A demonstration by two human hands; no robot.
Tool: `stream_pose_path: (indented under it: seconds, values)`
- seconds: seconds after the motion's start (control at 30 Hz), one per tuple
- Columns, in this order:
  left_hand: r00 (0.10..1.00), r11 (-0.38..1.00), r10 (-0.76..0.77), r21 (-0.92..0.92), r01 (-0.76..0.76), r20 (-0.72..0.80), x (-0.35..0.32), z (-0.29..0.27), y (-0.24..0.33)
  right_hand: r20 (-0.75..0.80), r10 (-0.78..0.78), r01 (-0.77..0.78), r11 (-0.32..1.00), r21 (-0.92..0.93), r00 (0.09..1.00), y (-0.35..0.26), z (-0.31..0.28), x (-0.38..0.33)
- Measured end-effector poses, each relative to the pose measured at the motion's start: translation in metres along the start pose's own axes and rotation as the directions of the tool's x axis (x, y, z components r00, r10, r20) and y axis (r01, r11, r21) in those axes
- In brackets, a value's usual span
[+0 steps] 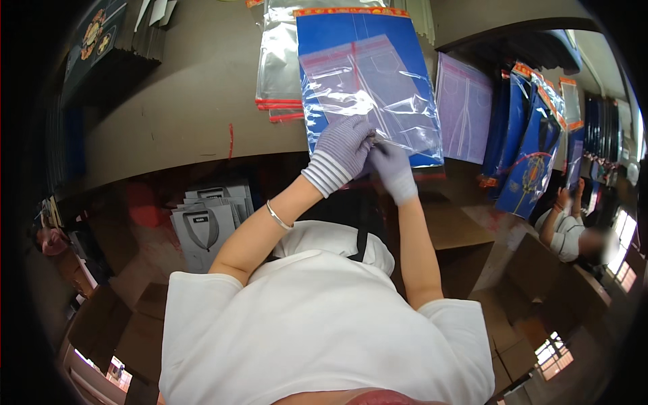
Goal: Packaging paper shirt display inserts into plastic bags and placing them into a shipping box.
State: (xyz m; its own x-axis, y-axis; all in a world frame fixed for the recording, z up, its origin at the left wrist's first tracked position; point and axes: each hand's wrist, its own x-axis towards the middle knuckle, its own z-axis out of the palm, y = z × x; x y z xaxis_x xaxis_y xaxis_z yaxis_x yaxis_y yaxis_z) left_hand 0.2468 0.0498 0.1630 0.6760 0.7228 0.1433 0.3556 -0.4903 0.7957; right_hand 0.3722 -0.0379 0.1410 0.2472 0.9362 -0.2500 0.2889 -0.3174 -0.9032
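A clear plastic bag (388, 77) with a pink strip along its far end lies over a blue flat package (410, 42) with an orange patterned top edge. My left hand (343, 145), in a pale purple glove with a striped cuff, is closed on the bag's near edge. Beside it, my right hand (391, 167) wears a similar glove and is slightly blurred. Its fingers are curled in against the same edge, meeting the left fingertips. The fingertips partly hide what is pinched between them.
Clear bags with red edges (278, 67) lie behind the blue package on the brown table (202, 88). Dark boxes (101, 50) stand far left. Grey gift bags (209, 226) sit below the table edge. Blue packages (530, 155) hang at right, near another person (563, 229).
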Motion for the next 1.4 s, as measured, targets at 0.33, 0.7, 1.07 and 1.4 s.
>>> stream_pose_path:
  seconds: [0.33, 0.7, 1.07, 1.4]
  values:
    - [0.987, 0.999, 0.005, -0.038, 0.001, 0.16, -0.029, 0.029, -0.096, -0.096, 0.432, -0.402, 0.705, -0.584, 0.897, 0.132, -0.054, -0.209]
    - [0.46, 0.13, -0.695, -0.533, 0.836, 0.553, -0.136, 0.025, -0.164, 0.111, -0.349, 0.349, 0.751, -0.561, 0.931, 0.055, 0.095, -0.015]
    - [0.315, -0.087, -0.827, -0.658, 0.748, 0.467, -0.117, 0.025, -0.16, 0.239, -0.302, 0.385, 0.683, -0.621, 0.923, 0.051, 0.14, 0.003]
    - [0.452, -0.163, -0.707, -0.747, 0.644, 0.544, -0.135, 0.019, -0.178, -0.89, 0.264, -0.926, 0.177, -0.334, 0.372, 0.198, -0.23, -0.276]
